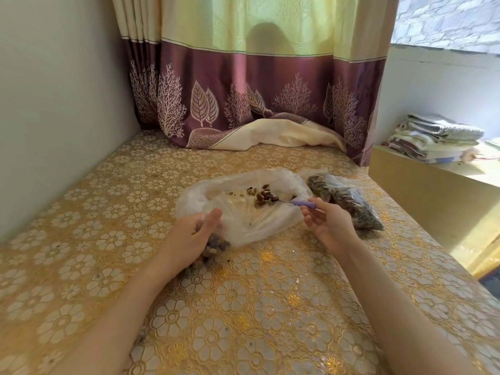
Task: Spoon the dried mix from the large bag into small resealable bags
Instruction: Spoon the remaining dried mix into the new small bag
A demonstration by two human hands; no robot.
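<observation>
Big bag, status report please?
Left hand grips small bag. Right hand holds spoon in big bag; little mix left. Nothing blocking.

1. We see bright daylight entering from the window (pixel 446 20) at upper right.
2. We see the curtain (pixel 270 28) glowing, backlit.
3. We notice glare on the tablecloth (pixel 270 293).
4. We find the edges bent by the wide lens and slightly soft.

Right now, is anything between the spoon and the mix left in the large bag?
Nothing visible. The right hand holds the spoon, whose bowl already reaches the dried mix through the large bag's open mouth. The left hand grips a small bag at the near edge.
</observation>
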